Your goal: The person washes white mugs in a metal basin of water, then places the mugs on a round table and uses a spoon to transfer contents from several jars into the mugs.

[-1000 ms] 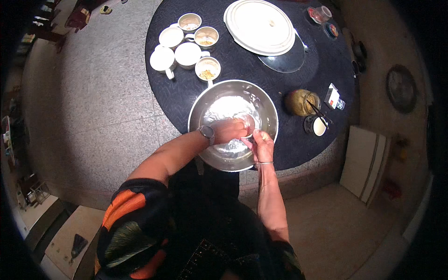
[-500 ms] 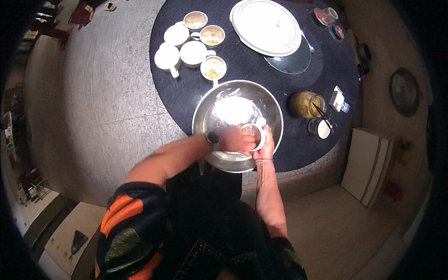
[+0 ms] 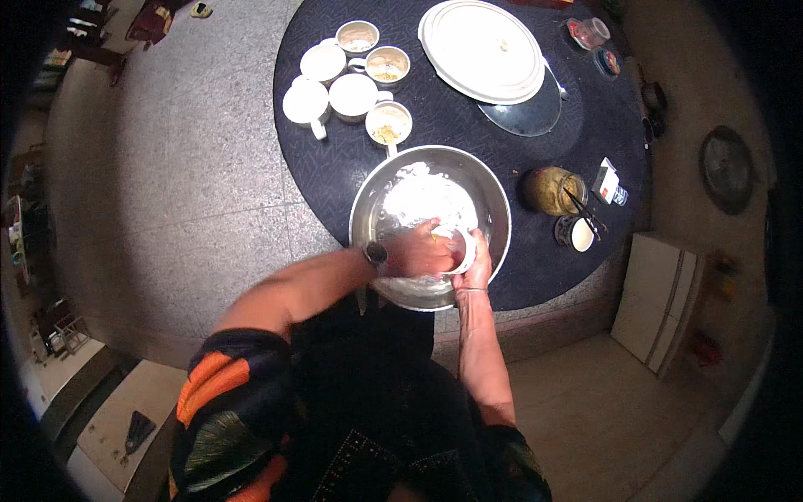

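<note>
Over a wide steel basin (image 3: 503,205) with glinting, rippled water, my right hand (image 3: 479,266) grips a white cup (image 3: 465,253) from its right side. My left hand (image 3: 414,253), blurred and wearing a watch, reaches across to the cup's mouth. Its fingertips go inside the cup and are mostly hidden there. Just beyond the basin stands a mug (image 3: 389,125) with yellowish bits in it, its handle toward the basin's rim.
Several more white mugs (image 3: 352,96) cluster at the dark round table's (image 3: 456,125) far left. A white oval lid (image 3: 481,50) overlaps a glass lid (image 3: 527,113). On the right are a jar of yellowish contents (image 3: 548,191), a small cup (image 3: 577,233), dark sticks (image 3: 585,211) and a white box (image 3: 606,177).
My left hand has shifted slightly, with its fingers still at the cup's mouth. The water's glints have changed. The whole view has moved a little; my right hand keeps its hold.
</note>
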A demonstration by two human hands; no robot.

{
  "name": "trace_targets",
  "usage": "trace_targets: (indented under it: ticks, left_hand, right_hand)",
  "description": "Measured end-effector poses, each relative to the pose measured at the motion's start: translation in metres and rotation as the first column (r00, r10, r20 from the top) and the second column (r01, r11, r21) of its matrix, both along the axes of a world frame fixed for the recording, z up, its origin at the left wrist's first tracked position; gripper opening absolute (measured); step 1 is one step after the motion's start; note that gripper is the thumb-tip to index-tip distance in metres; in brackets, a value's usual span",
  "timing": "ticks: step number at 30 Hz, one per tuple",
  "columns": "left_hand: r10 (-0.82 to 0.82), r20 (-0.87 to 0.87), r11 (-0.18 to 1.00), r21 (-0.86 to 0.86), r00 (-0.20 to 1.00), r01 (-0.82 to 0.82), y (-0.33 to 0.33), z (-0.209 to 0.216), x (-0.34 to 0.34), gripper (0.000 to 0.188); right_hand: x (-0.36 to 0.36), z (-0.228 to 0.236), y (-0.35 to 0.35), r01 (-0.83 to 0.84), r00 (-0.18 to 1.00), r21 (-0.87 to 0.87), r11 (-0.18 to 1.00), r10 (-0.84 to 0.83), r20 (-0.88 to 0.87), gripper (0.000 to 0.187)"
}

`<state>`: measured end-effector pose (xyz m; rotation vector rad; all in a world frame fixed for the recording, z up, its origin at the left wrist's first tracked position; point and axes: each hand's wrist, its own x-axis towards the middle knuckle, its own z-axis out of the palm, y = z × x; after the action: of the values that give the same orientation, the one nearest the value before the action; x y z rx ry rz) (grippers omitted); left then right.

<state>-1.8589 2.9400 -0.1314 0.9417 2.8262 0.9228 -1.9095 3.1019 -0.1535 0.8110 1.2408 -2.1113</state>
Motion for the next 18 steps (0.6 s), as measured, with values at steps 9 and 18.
trace_targets:
  ticks: [9,18]
  left_hand:
    - [0.42,0.52,0.665,0.381,0.744,-0.642,0.058,0.016,0.018,0.026]
    - [0.278,0.039,0.923,0.266,0.96,-0.278,0.015,-0.022,0.023,0.027]
  right_hand:
    - [0.0,-0.026,0.005,0.158,0.987,-0.065,0.985,-0.156,0.03,0.037]
    - [-0.004,0.012,0.004,-0.069,0.996,-0.137,0.988,0.077,0.05,0.042]
